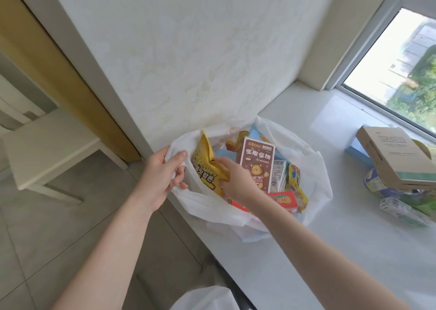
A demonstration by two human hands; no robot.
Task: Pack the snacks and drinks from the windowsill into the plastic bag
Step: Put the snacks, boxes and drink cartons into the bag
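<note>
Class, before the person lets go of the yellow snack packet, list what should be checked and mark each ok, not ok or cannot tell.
1. Plastic bag mouth held open by left hand: ok.
2. Right hand has a grip on the yellow snack packet: ok.
3. Packet is over the bag's opening: ok.
4. Room left under the packet: cannot tell.
5. Windowsill emptied: not ok, cardboard box and wrapped packs remain.

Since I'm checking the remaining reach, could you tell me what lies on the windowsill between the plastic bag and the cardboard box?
In the head view, nothing: bare white windowsill separates the plastic bag from the cardboard box.
</note>
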